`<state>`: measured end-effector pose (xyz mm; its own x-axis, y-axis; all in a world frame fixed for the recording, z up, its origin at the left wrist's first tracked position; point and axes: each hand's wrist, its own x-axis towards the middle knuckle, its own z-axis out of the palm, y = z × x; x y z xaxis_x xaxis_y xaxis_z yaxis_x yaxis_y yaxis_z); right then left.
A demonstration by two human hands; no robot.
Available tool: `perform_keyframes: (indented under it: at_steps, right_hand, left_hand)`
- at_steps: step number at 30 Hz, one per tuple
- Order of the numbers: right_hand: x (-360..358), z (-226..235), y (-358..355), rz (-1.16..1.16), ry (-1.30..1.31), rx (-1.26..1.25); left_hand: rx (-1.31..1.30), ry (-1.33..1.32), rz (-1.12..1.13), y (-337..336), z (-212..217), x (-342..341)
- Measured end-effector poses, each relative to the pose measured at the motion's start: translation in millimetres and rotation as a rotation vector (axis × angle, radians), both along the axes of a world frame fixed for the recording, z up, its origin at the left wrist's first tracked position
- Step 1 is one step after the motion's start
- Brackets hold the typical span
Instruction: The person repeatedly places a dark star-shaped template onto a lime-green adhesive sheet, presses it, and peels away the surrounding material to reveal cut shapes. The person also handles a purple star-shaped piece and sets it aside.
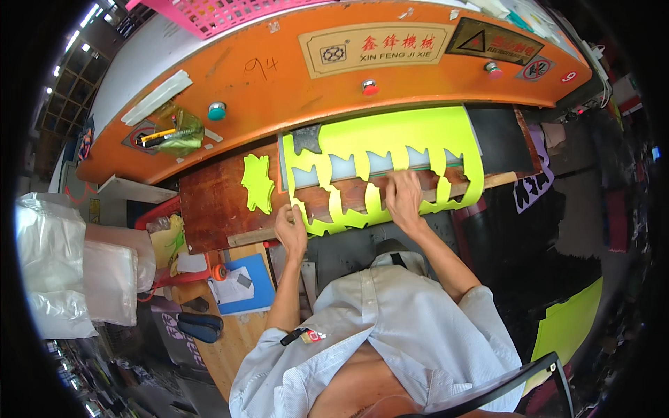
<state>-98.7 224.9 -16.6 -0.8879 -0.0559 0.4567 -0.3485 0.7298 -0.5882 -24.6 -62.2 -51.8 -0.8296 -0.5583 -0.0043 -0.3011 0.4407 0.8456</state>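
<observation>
A bright yellow-green sheet with a row of cut-out gaps lies on the work board and hangs over its front edge. My left hand is closed on the sheet's near left edge, thumb and finger pinching it. Around a narrow strip between two gaps, my right hand has its fingers curled; the fingertips are partly hidden. A dark, star-edged cutting die rests on the sheet's far left corner. Left of the sheet sits a small pile of yellow-green cut pieces.
An orange machine beam with push buttons spans the far side above the board. A pink basket stands on top. At left are clear plastic bags and a blue clipboard. Another yellow-green sheet hangs lower right.
</observation>
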Motion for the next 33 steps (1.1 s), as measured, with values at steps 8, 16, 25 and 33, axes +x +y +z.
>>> perform_keyframes:
  at_steps: [8, 16, 25, 33]
  right_hand:
    - [-36, 17, -160, 0.254, -0.236, 0.109]
    - [-22, 15, -81, 0.29, -0.84, -0.946]
    - [-15, 8, -51, 0.274, -0.234, -0.062]
    - [-53, -12, -73, 0.236, -0.137, 0.043]
  left_hand:
    - [0.099, -0.054, -0.278, 71, 36, 85]
    - [-0.069, -0.088, -0.505, 74, 1, 125]
    - [-0.132, -0.06, -0.536, 77, 8, 117]
    - [-0.178, -0.054, -0.45, 76, 16, 79]
